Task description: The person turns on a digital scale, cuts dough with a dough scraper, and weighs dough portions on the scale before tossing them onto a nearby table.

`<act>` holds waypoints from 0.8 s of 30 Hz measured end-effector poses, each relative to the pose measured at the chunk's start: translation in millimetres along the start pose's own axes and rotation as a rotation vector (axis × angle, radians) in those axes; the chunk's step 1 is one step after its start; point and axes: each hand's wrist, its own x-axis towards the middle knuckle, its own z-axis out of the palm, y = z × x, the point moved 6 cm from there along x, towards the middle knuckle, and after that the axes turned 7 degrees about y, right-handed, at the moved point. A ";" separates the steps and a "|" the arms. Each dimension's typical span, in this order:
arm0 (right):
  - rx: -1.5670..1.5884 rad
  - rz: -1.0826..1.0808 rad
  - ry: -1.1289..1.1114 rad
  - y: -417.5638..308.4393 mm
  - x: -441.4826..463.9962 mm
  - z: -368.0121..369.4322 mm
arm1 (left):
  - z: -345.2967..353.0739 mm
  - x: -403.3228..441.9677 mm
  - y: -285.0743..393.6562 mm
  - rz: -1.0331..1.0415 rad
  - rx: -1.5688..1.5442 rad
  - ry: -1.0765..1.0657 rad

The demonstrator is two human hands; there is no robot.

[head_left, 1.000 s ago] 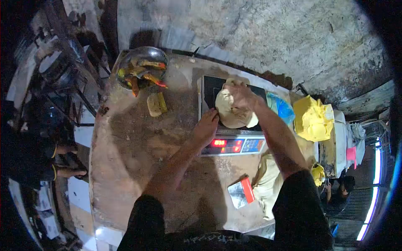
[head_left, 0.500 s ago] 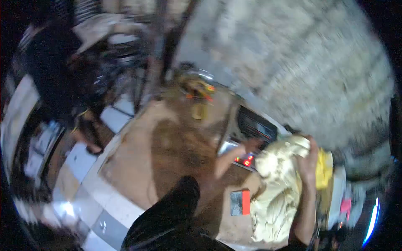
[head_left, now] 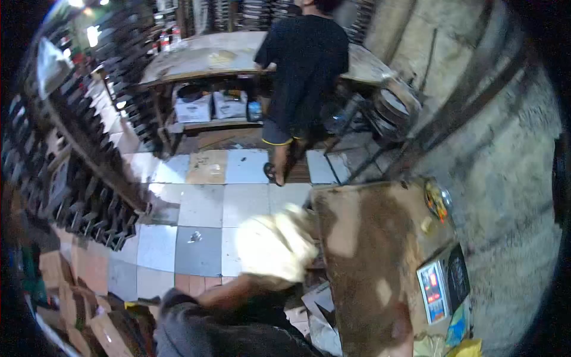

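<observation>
A large pale lump of dough [head_left: 276, 244] is held out over the tiled floor, left of the wooden table [head_left: 366, 268]. My left hand [head_left: 269, 282] supports it from below, the fingers mostly hidden by the dough. My right hand [head_left: 402, 328] is a blur at the table's near side, left of the digital scale [head_left: 433, 291] with its lit red figures. Its fingers cannot be made out. More pale dough [head_left: 429, 346] shows at the bottom edge, beside a yellow bag [head_left: 467, 348].
A person in dark clothes [head_left: 306, 71] stands with their back to me at a long far table [head_left: 196, 56]. Boxes [head_left: 193, 110] sit beneath it. Dark stacked racks [head_left: 89, 196] line the left, cardboard [head_left: 110, 333] lies lower left. A bowl [head_left: 438, 199] stands by the right wall.
My view has swung left towards the room. The left hand has gone from beside the scale to beyond the table's left edge, now carrying dough. My right hand has left the dough it was touching.
</observation>
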 end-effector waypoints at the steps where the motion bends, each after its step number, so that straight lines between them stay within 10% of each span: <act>1: 0.051 0.070 0.014 11.3 0.4 10.9 | -49.1 -18.7 -5.7 -0.032 -0.011 0.123; 9: 0.115 0.323 0.031 41.4 70.0 108.8 | -403.6 -123.8 80.8 0.110 0.034 1.077; 17: 0.211 0.143 0.030 -55.5 242.1 270.1 | -743.7 -35.8 298.2 0.541 0.893 1.707; 24: 0.265 0.460 -0.288 -162.8 217.3 355.9 | -889.9 134.4 327.8 0.047 1.235 1.988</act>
